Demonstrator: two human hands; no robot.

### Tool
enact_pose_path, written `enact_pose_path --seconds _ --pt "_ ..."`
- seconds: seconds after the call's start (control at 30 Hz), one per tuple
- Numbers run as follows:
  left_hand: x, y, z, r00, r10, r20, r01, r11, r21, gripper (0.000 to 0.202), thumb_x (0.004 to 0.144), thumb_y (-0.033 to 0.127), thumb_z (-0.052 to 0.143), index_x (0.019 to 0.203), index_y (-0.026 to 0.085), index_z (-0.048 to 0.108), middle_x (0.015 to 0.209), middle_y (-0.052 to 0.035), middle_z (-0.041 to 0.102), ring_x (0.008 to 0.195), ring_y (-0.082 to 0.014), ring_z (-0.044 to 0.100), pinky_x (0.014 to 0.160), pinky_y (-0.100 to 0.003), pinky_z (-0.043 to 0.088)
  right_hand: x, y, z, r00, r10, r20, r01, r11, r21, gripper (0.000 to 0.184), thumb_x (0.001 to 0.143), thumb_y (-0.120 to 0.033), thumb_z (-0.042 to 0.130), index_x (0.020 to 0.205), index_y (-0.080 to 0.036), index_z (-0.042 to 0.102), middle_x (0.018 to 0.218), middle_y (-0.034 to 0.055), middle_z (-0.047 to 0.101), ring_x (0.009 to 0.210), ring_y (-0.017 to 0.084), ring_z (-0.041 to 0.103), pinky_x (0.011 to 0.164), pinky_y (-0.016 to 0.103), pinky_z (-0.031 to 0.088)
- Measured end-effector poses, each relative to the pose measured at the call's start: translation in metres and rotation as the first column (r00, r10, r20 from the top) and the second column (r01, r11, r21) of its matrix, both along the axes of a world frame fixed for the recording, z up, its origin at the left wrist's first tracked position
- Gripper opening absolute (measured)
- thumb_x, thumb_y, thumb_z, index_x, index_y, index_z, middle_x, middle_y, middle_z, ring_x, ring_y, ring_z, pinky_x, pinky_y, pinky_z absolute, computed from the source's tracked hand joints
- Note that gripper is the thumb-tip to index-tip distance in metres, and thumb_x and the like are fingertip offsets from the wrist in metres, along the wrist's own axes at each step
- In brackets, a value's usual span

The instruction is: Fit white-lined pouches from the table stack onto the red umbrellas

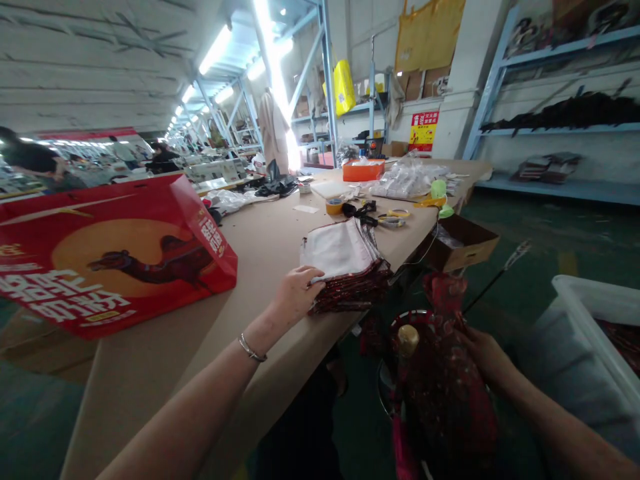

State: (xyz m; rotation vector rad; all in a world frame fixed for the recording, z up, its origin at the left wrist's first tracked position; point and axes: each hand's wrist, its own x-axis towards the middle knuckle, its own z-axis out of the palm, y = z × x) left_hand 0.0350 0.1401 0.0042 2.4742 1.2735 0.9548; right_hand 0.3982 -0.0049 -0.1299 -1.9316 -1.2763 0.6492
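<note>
A stack of fabric pieces [345,250], white on top with dark red shiny edges, lies near the table's front edge. My left hand [296,291] is at its near left corner, fingers and thumb closed on the edge of the upper layers. Below the table edge, to the right, my right hand [481,350] grips a dark red patterned cloth [445,373]; its fingertips are partly hidden. That cloth hangs down over a round basket-like holder [413,315], whose inside is mostly covered. A gold round knob [407,339] shows beside the cloth.
A large red bag with a camel [145,260] stands on the table [240,360] at left. Beyond the stack lie scissors [393,219], a tape roll [334,206], an orange box [363,171] and plastic bags [413,179]. A white bin [575,353] stands right, near a cardboard box [465,250].
</note>
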Motion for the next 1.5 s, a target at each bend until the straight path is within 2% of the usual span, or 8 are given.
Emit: enact_pose_path --seconds 0.1,0.2,0.33,0.43,0.6,0.77,1.07,1.5 --pt "0.003 0.004 -0.003 0.976 -0.042 -0.213 0.050 0.998 0.032 0.018 0.081 0.018 0.051 0.087 0.018 0.068 0.089 -0.0059 0.067 0.083 -0.0182 0.062 0.080 -0.031 0.048 -0.002 -0.012 -0.064 0.997 0.048 0.060 -0.041 0.993 -0.109 0.027 0.073 -0.046 0.051 0.064 -0.024 0.064 0.068 0.0059 0.069 0.072 0.027 0.067 0.073 0.040 0.051" --pt "0.005 0.008 0.002 0.939 -0.029 -0.343 0.051 0.997 0.055 0.023 0.086 0.019 0.044 0.085 0.018 0.067 0.088 -0.0055 0.067 0.079 -0.0171 0.062 0.075 -0.029 0.048 0.000 -0.010 -0.071 0.991 0.010 0.135 0.001 0.996 -0.086 0.031 0.071 -0.046 0.052 0.082 -0.021 0.066 0.090 0.0096 0.071 0.087 0.029 0.066 0.083 0.042 0.049" --pt "0.006 0.015 0.014 0.878 -0.023 -0.478 0.067 0.995 0.073 0.029 0.088 0.020 0.038 0.078 0.017 0.065 0.079 -0.0054 0.065 0.074 -0.0167 0.061 0.070 -0.027 0.046 -0.015 0.020 0.017 0.993 -0.027 0.118 0.003 0.980 0.197 0.037 0.082 -0.045 0.045 0.103 -0.019 0.061 0.098 0.0085 0.069 0.088 0.023 0.065 0.080 0.037 0.050" --pt "0.010 0.017 0.024 0.856 0.035 -0.516 0.036 0.991 0.127 0.029 0.086 0.018 0.039 0.077 0.017 0.066 0.076 -0.0052 0.065 0.071 -0.0164 0.060 0.067 -0.027 0.044 -0.061 0.056 0.106 0.945 0.186 0.271 -0.297 0.835 0.463 0.027 0.089 -0.036 0.044 0.097 -0.019 0.063 0.096 0.0057 0.067 0.089 0.018 0.062 0.082 0.032 0.048" --pt "0.017 0.015 0.039 0.877 0.134 -0.461 -0.030 0.974 0.227 0.023 0.081 0.017 0.045 0.081 0.018 0.068 0.079 -0.0058 0.067 0.070 -0.0172 0.060 0.064 -0.027 0.042 -0.152 0.119 0.180 0.602 0.446 0.663 -0.741 0.622 0.254 0.025 0.091 -0.026 0.044 0.100 -0.017 0.066 0.100 0.0077 0.065 0.097 0.019 0.056 0.091 0.033 0.041" --pt "0.014 0.013 0.041 0.894 0.166 -0.416 -0.086 0.975 0.205 0.017 0.080 0.020 0.049 0.071 0.018 0.064 0.072 -0.0052 0.064 0.064 -0.0173 0.057 0.059 -0.028 0.037 -0.183 0.149 0.175 0.407 0.488 0.772 -0.744 0.667 -0.029 0.025 0.085 -0.031 0.054 0.099 -0.014 0.066 0.100 0.0112 0.063 0.100 0.025 0.055 0.085 0.034 0.041" --pt "0.008 0.022 0.039 0.993 -0.039 -0.110 0.043 0.999 0.031 0.021 0.079 0.021 0.050 0.061 0.017 0.059 0.060 0.0015 0.055 0.060 -0.0121 0.050 0.058 -0.024 0.034 -0.175 0.157 0.174 0.426 0.508 0.749 -0.678 0.727 -0.108 0.035 0.093 -0.027 0.033 0.094 -0.016 0.066 0.095 0.0107 0.069 0.088 0.020 0.063 0.076 0.029 0.041" --pt "0.022 0.023 0.068 0.990 0.134 0.045 -0.139 0.979 0.149 0.014 0.071 0.011 0.052 0.065 0.018 0.062 0.065 0.0001 0.060 0.065 -0.0145 0.055 0.062 -0.026 0.039 -0.165 0.169 0.197 0.625 0.443 0.643 -0.613 0.789 0.053 0.030 0.088 -0.034 0.044 0.091 -0.017 0.070 0.086 0.0080 0.070 0.081 0.018 0.062 0.069 0.026 0.039"
